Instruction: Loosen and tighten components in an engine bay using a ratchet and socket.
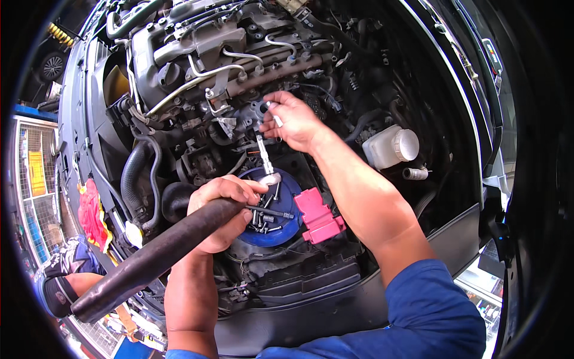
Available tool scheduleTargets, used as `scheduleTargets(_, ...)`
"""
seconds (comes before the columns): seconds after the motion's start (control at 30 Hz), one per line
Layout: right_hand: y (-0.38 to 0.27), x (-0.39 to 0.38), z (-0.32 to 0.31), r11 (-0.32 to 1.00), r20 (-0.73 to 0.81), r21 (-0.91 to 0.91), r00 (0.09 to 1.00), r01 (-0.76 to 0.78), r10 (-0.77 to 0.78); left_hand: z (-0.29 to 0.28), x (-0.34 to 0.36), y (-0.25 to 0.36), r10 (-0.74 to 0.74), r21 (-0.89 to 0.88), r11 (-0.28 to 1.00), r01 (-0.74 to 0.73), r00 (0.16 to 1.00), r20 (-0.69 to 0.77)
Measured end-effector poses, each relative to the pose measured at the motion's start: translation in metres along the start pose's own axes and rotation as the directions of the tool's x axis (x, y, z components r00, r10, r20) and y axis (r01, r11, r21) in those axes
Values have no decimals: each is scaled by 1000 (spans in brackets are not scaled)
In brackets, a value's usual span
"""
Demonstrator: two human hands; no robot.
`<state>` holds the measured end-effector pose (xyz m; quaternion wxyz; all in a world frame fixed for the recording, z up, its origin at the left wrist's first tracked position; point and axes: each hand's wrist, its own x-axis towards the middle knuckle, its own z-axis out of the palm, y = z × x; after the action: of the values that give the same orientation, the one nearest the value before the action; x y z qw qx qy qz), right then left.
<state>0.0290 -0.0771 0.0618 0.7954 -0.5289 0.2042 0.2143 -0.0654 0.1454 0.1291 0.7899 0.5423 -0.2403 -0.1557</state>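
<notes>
My left hand (221, 206) is closed around the upper end of a long dark metal pipe (161, 257), which slants down to the lower left. Just beyond that fist sits a chrome ratchet head (270, 179), its handle hidden by my fingers. A chrome extension bar (263, 152) rises from the ratchet toward the engine. My right hand (290, 122) reaches in with curled fingers at a grey metal engine part (256, 112), beside the bar's upper end. What its fingertips grip is hidden. A white band (277, 121) circles one finger.
Under the ratchet, a round blue tray (263, 239) holds several bolts and sockets. Beside it lies a pink-red plastic cover (317, 215). A white reservoir (385, 146) stands at right, a black hose (136, 179) at left. Another person's leg (81, 284) shows at lower left.
</notes>
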Motion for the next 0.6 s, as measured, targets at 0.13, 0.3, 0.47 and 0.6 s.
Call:
scheduleTargets(0.13, -2, -9, 19, 999, -17, -34, 1000, 0, 0, 5, 1, 2, -11, -50, 999, 13, 1000, 27)
scheduleTargets(0.3, -5, -27, 30, 998, 122, 37, 991, -56, 52, 2, 1, 3, -16, -61, 998, 17, 1000, 16)
scheduleTargets(0.47, 0, -29, 27, 954, 163, 288, 986, -81, 34, -1, -2, 2, 40, -70, 997, -41, 999, -20)
scheduleTargets(0.6, 1, -37, 35, 979, 134, 194, 990, -69, 43, -3, -5, 2, 29, -155, 987, -39, 998, -63)
